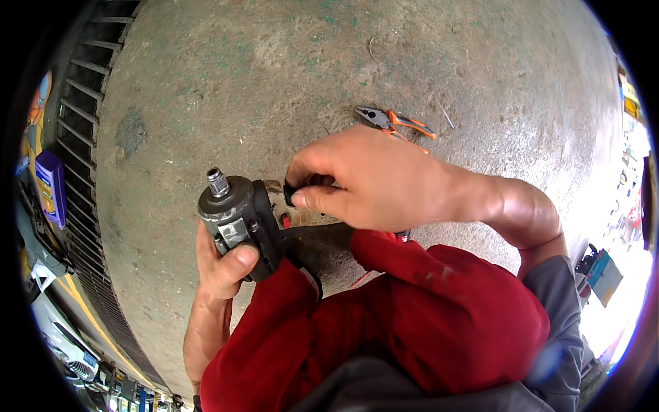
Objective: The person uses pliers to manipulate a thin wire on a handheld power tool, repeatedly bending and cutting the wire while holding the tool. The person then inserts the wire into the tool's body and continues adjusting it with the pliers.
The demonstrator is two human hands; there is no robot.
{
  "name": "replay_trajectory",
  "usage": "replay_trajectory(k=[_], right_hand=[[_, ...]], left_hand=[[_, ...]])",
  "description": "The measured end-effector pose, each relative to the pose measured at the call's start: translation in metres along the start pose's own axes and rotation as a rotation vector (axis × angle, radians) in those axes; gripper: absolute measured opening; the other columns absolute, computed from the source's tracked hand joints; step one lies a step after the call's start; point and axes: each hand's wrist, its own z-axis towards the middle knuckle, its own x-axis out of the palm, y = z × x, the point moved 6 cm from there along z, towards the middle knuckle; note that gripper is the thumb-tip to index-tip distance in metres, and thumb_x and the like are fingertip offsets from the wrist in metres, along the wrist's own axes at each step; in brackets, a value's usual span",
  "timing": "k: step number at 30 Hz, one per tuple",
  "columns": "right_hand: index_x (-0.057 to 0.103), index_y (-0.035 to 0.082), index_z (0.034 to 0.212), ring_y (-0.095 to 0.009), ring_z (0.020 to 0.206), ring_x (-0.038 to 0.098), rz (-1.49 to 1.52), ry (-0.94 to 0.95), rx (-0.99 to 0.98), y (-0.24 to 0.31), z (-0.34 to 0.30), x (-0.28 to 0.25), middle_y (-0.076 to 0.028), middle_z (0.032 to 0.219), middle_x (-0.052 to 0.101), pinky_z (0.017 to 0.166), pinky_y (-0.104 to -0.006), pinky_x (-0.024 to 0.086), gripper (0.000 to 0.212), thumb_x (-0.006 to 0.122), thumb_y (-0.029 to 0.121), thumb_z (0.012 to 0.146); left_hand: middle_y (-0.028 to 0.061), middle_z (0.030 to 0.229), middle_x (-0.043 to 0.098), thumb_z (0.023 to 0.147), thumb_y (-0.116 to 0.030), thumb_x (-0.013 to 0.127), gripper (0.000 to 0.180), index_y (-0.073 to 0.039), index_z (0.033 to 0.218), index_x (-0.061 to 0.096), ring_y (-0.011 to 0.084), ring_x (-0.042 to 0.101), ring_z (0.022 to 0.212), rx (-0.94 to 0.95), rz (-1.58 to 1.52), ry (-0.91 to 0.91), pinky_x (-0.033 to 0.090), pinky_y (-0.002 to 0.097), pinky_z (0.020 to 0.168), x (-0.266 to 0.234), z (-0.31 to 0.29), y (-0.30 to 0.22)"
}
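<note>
An impact wrench with a dark, scuffed body stands tilted, its square metal drive pointing up. My left hand is wrapped round its near side, the thumb across the housing. To the right of the tool, my right hand is closed, thumb and fingers pinching a small black piece. What that piece is cannot be made out, nor whether it touches the wrench. A little red part shows below that pinch.
Combination pliers with orange-and-black handles lie on the concrete floor beyond my right hand. Thin wire pieces lie nearby. A metal drain grate runs along the left, with a purple container beside it. My red-trousered knees flank the work.
</note>
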Motion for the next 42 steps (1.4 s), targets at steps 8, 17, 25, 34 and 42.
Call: replay_trajectory(k=[8,17,25,34,42], right_hand=[[0.064,0.001,0.101,-0.042,0.086,0.065,-0.034,-0.160,-0.098,0.002,-0.010,0.007,-0.018,0.086,0.066,0.077,-0.0498,0.050,0.020,0.064,0.021,0.098],[0.062,0.000,0.105,-0.043,0.088,0.065,-0.012,-0.088,-0.005,-0.009,-0.018,0.024,-0.020,0.086,0.067,0.075,-0.0517,0.049,0.020,0.063,0.018,0.096],[0.062,0.000,0.103,-0.044,0.081,0.065,0.059,-0.094,-0.067,-0.006,-0.023,0.027,-0.021,0.081,0.066,0.069,-0.0516,0.050,0.018,0.064,0.017,0.096],[0.060,-0.003,0.098,-0.047,0.085,0.066,0.153,-0.165,-0.003,-0.010,-0.036,0.041,-0.025,0.077,0.066,0.074,-0.0555,0.051,0.020,0.060,0.017,0.096],[0.067,-0.001,0.087,-0.043,0.082,0.066,0.039,0.303,0.004,-0.011,-0.026,0.037,-0.020,0.079,0.067,0.072,-0.0496,0.051,0.045,0.074,0.044,0.088]], left_hand=[[0.0113,0.116,0.066,0.068,-0.039,0.090,0.091,0.002,0.138,0.048,0.0212,0.068,0.100,0.005,-0.003,0.004,0.057,0.0362,0.090,0.003,-0.002,-0.004],[0.0121,0.114,0.066,0.070,-0.033,0.091,0.087,0.003,0.136,0.048,0.0208,0.068,0.097,-0.052,-0.015,0.006,0.057,0.0363,0.088,0.010,-0.005,0.005],[0.0117,0.114,0.065,0.069,-0.035,0.091,0.088,0.003,0.136,0.048,0.0205,0.068,0.098,-0.094,-0.017,0.014,0.057,0.0363,0.087,0.012,-0.013,0.007],[0.0099,0.116,0.064,0.067,-0.035,0.091,0.094,0.003,0.140,0.044,0.0195,0.066,0.099,-0.147,0.037,-0.009,0.055,0.0347,0.090,0.006,-0.023,0.015],[0.0106,0.113,0.064,0.057,-0.043,0.094,0.107,0.003,0.139,0.042,0.0210,0.065,0.099,0.054,0.083,0.001,0.055,0.0347,0.086,0.002,-0.021,-0.002]])
